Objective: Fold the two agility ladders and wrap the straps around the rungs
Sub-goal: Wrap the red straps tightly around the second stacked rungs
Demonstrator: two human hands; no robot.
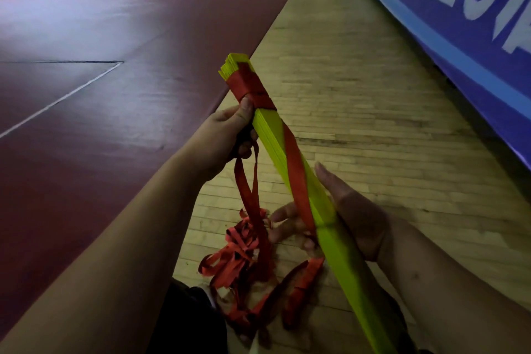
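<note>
The stack of rungs slants up from the person's lap, its far end above the board floor. The strap is wound round that far end, and one turn crosses down the stack. The left hand grips the stack's left side just below the winding. The right hand holds it lower down, from the right. The rest of the strap lies in a heap on the boards, left of the stack. A mat lies left of the boards, and a banner runs along their right edge.

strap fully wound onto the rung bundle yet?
No. Only the far end of the yellow rungs is wrapped, and much of the red strap hangs below them in a loose tangle.
</note>
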